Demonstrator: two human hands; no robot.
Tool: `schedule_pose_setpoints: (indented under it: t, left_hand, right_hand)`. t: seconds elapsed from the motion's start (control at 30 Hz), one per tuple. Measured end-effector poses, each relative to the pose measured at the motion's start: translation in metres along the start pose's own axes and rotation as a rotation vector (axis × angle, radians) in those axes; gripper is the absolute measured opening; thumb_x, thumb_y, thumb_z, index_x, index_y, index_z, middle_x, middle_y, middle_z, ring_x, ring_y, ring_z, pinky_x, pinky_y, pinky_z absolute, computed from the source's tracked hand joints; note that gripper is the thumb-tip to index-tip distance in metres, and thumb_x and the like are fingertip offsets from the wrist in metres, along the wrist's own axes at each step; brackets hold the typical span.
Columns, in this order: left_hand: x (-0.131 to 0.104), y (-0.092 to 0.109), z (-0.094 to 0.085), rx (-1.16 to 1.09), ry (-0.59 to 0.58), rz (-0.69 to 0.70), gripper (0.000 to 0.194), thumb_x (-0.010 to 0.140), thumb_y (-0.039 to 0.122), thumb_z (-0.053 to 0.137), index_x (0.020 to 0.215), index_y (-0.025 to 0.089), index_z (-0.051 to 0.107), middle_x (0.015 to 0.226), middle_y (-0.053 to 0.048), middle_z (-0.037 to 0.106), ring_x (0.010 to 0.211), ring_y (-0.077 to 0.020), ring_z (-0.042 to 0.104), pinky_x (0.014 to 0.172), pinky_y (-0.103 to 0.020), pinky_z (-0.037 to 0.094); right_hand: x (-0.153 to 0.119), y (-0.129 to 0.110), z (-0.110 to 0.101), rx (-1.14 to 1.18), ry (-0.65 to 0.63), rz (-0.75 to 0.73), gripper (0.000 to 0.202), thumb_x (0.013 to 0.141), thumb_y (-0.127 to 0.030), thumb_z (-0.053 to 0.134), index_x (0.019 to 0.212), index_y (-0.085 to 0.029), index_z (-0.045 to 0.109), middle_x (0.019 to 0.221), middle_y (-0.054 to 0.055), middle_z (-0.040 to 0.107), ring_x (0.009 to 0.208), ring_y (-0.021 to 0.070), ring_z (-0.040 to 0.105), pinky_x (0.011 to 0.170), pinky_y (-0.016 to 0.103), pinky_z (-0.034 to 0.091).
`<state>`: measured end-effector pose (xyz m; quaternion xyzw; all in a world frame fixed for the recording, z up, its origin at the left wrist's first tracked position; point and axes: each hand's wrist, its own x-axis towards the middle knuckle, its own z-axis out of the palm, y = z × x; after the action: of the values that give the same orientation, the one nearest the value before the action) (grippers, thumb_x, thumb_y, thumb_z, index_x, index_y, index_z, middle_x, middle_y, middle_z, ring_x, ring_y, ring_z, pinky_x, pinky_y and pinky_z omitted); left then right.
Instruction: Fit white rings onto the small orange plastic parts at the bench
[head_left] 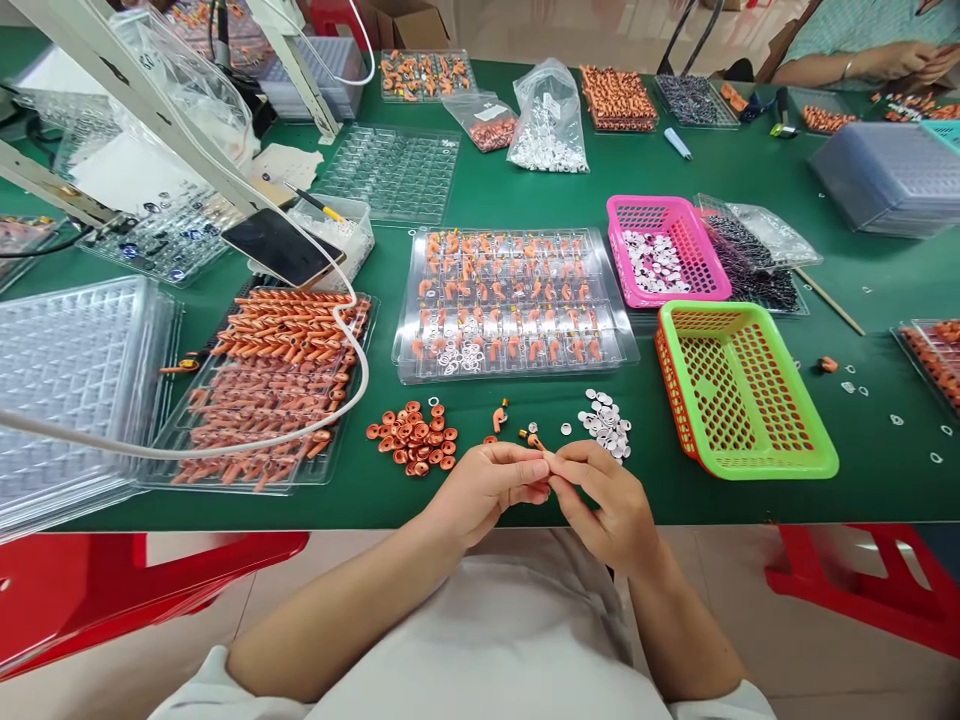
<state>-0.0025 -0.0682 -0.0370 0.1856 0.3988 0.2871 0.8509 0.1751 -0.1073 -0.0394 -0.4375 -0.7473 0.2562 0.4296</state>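
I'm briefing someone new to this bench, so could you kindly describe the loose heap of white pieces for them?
On the green table, find the lime-green basket near the front edge. To its left, just beyond the right hand, lies the heap of white pieces. Unlike the white pieces in the pink basket, these sit straight on the tabletop.

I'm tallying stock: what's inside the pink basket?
Loose white pieces lie spread over the floor of the pink basket. Where they overlap, they cover the floor, so anything underneath cannot be seen.
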Motion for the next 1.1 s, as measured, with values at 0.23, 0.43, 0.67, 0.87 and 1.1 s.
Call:
schedule_pose_setpoints:
  t: [0.23,0.43,0.67,0.87,1.1]
  left_hand:
    - [-0.002,-0.001,0.004,-0.087,0.031,0.012,0.022,0.06,0.021,0.09,0.074,0.011,0.076,0.074,-0.006,0.075,0.065,-0.0119,0.069,0.065,-0.022,0.057]
    - [-0.005,-0.002,0.007,-0.039,0.043,0.09,0.019,0.06,0.019,0.09,0.071,0.013,0.076,0.07,-0.004,0.076,0.059,-0.0118,0.069,0.062,-0.021,0.056]
    - [-0.009,-0.002,0.006,0.142,0.056,0.328,0.013,0.064,0.015,0.087,0.073,0.019,0.079,0.077,-0.003,0.079,0.071,-0.0135,0.072,0.07,-0.021,0.059]
    - [-0.012,-0.002,0.006,0.305,0.022,0.512,0.012,0.071,0.013,0.081,0.077,0.022,0.08,0.082,-0.002,0.079,0.08,-0.0137,0.073,0.077,-0.02,0.059]
    - [-0.014,-0.008,0.003,0.383,0.052,0.569,0.011,0.074,0.014,0.08,0.082,0.021,0.077,0.087,-0.002,0.078,0.088,-0.0148,0.073,0.083,-0.021,0.059]
  right_hand:
    - [0.001,-0.002,0.004,0.132,0.083,0.083,0.036,0.09,-0.007,0.056,0.118,-0.026,0.067,0.099,0.006,0.065,0.09,0.0185,0.065,0.075,0.032,0.056]
    - [-0.007,-0.005,0.018,0.417,0.207,0.302,0.027,0.09,-0.012,0.061,0.108,-0.03,0.072,0.098,0.004,0.063,0.089,0.0172,0.063,0.072,0.028,0.056]
    - [-0.01,-0.007,0.033,0.663,0.312,0.486,0.012,0.089,-0.02,0.066,0.098,-0.026,0.071,0.092,0.003,0.057,0.084,0.0151,0.06,0.074,0.028,0.055]
    - [-0.013,-0.002,0.032,0.643,0.298,0.413,0.02,0.089,-0.015,0.065,0.102,-0.028,0.073,0.094,0.003,0.059,0.089,0.0145,0.06,0.077,0.026,0.054]
    - [-0.012,-0.006,0.031,0.531,0.344,0.339,0.026,0.087,-0.009,0.065,0.102,-0.029,0.073,0.092,0.002,0.061,0.085,0.0138,0.062,0.073,0.025,0.056]
